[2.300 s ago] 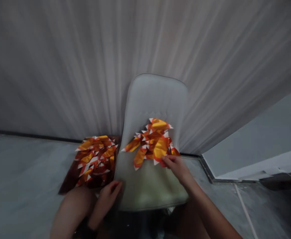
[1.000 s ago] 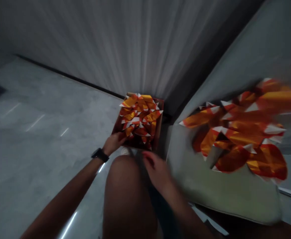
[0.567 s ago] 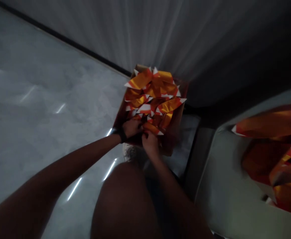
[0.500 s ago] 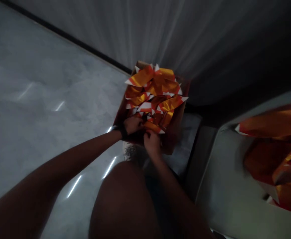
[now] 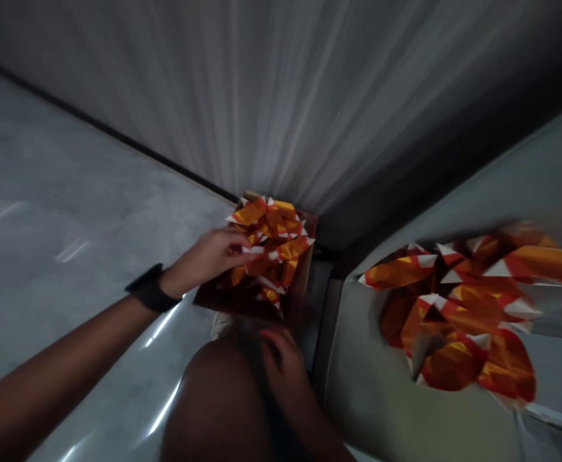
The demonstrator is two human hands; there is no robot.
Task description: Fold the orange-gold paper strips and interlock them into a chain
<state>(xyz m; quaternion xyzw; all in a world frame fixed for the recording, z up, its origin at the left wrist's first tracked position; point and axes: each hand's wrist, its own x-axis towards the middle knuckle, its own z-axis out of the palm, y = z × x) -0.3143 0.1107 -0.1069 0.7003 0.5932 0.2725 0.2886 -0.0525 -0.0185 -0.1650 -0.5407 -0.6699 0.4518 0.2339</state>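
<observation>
A cardboard box (image 5: 298, 301) stands on the floor, filled with shiny orange-gold folded paper pieces (image 5: 276, 221) that have red edges and white tips. My left hand (image 5: 213, 256), a black band on its wrist, reaches over the box's left side. Its thumb and fingers come together on the white tip of a folded paper piece (image 5: 255, 251) on the pile. My right hand (image 5: 285, 366) is below the box, beside my knee and apart from the pieces. Its fingers are loosely curled, the thumb stands off from them, and I see nothing held.
To the right, a pale seat-like surface (image 5: 362, 385) bears a heap of similar folded paper pieces (image 5: 454, 359). Behind the box hangs a grey pleated curtain (image 5: 242, 96). Grey floor (image 5: 69, 212) with light streaks lies to the left. The view is dim and blurred.
Both hands were together at the box's near side. My right hand has drawn back toward my knee, while my left hand is farther over the pile. The view has swung right, showing more of the heap.
</observation>
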